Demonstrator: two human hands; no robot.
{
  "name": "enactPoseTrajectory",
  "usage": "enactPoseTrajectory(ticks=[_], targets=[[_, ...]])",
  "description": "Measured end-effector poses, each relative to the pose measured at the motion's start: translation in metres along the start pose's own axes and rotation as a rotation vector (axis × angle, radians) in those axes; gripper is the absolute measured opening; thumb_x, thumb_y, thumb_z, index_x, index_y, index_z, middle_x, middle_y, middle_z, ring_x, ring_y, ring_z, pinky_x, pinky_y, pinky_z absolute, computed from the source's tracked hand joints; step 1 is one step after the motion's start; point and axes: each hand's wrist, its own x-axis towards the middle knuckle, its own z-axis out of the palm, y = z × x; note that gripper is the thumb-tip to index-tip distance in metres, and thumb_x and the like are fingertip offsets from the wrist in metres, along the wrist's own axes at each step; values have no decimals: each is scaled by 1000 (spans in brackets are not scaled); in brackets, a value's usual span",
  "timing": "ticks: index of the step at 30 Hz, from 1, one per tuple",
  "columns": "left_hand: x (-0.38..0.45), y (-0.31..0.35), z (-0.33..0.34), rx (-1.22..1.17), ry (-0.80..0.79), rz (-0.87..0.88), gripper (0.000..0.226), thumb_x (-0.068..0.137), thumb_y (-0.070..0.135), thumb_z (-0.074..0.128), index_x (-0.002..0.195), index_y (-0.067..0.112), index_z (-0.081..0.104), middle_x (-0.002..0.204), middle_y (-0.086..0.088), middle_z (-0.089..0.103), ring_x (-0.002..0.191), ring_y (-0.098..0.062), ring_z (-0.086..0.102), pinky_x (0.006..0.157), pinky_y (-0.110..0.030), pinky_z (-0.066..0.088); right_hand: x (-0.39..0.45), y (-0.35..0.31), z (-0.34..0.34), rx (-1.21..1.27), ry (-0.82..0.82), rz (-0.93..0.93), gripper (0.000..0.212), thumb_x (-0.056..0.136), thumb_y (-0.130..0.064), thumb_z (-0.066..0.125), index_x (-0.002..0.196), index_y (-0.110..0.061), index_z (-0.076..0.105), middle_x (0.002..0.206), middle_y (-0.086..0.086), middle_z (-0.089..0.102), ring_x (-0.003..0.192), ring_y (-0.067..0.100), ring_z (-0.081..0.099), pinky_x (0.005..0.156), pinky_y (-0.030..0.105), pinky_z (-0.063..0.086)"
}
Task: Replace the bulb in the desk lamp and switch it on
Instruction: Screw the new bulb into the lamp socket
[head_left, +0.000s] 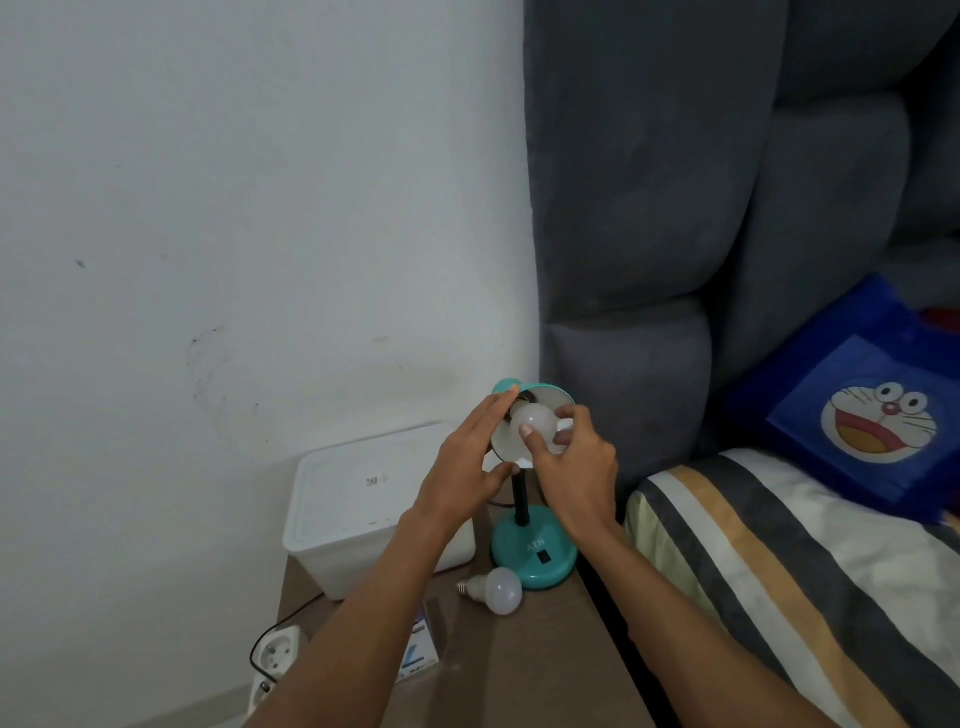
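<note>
A teal desk lamp (535, 556) stands on a brown bedside table (519, 665), its shade (550, 397) tilted toward me. Inside the shade sits a white bulb (535, 423). My right hand (571, 467) grips that bulb with thumb and fingers curled round it. My left hand (472, 457) holds the left rim of the shade, fingers over the top edge and thumb below. A second white bulb (496, 590) lies on its side on the table in front of the lamp base. A black rocker switch (543, 557) is on the base.
A white lidded plastic box (358, 509) stands left of the lamp. A small bulb carton (418, 649) lies under my left forearm. A white power strip (275, 660) with a black cord is on the floor. A grey headboard (649, 260) and a bed with a striped sheet (779, 571) are on the right.
</note>
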Motion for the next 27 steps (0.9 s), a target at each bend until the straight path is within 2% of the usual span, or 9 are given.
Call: enactPoseTrajectory(ticks=[2,4,7,12,17,20,22,24,27], targets=[[0,1,1,-1,-6,2,96,83,4,81,160,32,30,163,9,39,148,-8,40,115,-41,47,1,-1,-2,-33,-3,21,42,87,-51,69,118,-25,55,105,5,69,89,19,65,73,30,51],[1,1,1,3,-13,4,97,83,4,82,160,33,30,163,9,39,148,-9,40,114,-41,48,1,-3,-3,-68,20,-7,42,87,-51,68,117,-24,56,111,4,65,92,21,65,74,31,51],[1,2,3,-4,-19,1,96,83,5,82,160,32,30,162,9,40,147,-10,42,113,-42,49,1,-4,0,-63,46,-114,45,90,-41,70,127,-21,54,124,5,55,102,22,62,81,32,53],[0,3,3,-17,-9,-4,95,83,4,81,159,31,32,162,8,40,147,-10,42,113,-43,48,1,2,3,-132,-51,-191,54,82,-33,79,130,-22,55,127,5,55,103,24,64,84,37,57],[0,1,1,-3,-13,-14,99,82,3,81,160,33,30,164,8,38,149,-11,39,114,-44,47,6,-5,-5,-51,-50,54,49,87,-49,71,119,-14,58,107,6,71,84,14,60,64,15,41],[1,2,2,0,-23,-15,99,82,3,81,160,36,28,164,9,38,149,-11,40,114,-44,47,7,-6,-4,-63,-5,38,52,86,-52,71,118,-14,58,112,6,66,92,18,62,72,23,44],[1,3,2,1,-24,-11,100,82,4,82,160,37,28,163,9,38,148,-11,40,114,-43,47,5,-6,-3,-76,7,-49,52,86,-46,73,126,-17,55,121,5,57,101,20,60,78,26,45],[1,3,2,-7,-23,-7,98,83,4,82,160,35,29,163,9,39,147,-11,42,114,-43,48,5,-5,-1,-105,-39,-147,56,84,-39,77,131,-21,53,126,4,51,102,18,57,82,28,50],[0,2,1,-18,-9,-6,96,83,4,82,159,32,31,162,8,40,147,-10,42,113,-43,49,7,0,2,-148,-95,-141,58,80,-36,80,130,-21,53,125,6,57,102,23,63,86,36,56]])
